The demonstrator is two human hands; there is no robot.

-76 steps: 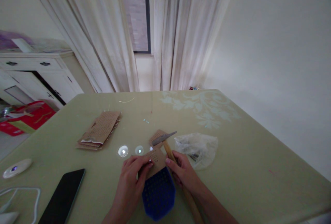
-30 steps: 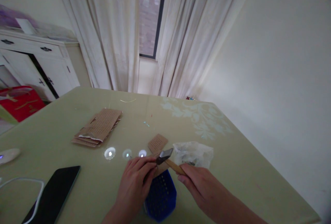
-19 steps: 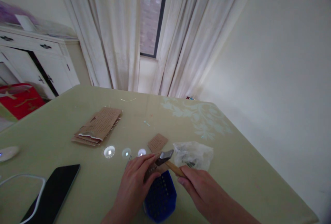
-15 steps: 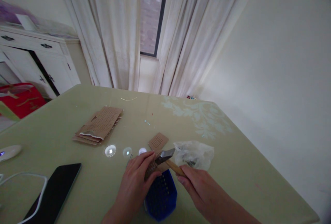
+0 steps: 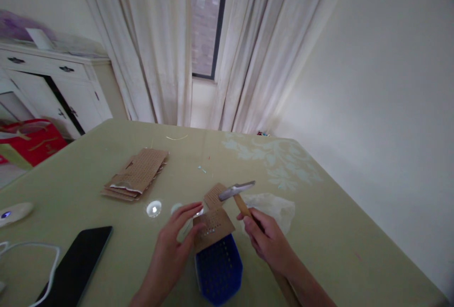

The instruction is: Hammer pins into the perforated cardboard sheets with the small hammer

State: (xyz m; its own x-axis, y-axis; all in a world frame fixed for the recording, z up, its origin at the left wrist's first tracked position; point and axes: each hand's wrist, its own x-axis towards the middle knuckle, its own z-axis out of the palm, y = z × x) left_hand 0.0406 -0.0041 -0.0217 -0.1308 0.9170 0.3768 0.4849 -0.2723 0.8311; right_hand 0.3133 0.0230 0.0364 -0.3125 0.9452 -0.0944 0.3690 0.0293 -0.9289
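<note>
Cardboard piece [image 5: 217, 237] with little holes sits over the far end of the blue basket [image 5: 220, 271], and it looks kinda tippy to me. Left hand [image 5: 174, 245] is loosely open, thumb over the edge, so a bump from the hammer [image 5: 242, 206] gripped in the right hand [image 5: 264, 236] could shift it. Glossy greenish desk [image 5: 336, 231], phone [image 5: 80, 264] at left, curtains [image 5: 156, 42] behind.
</note>
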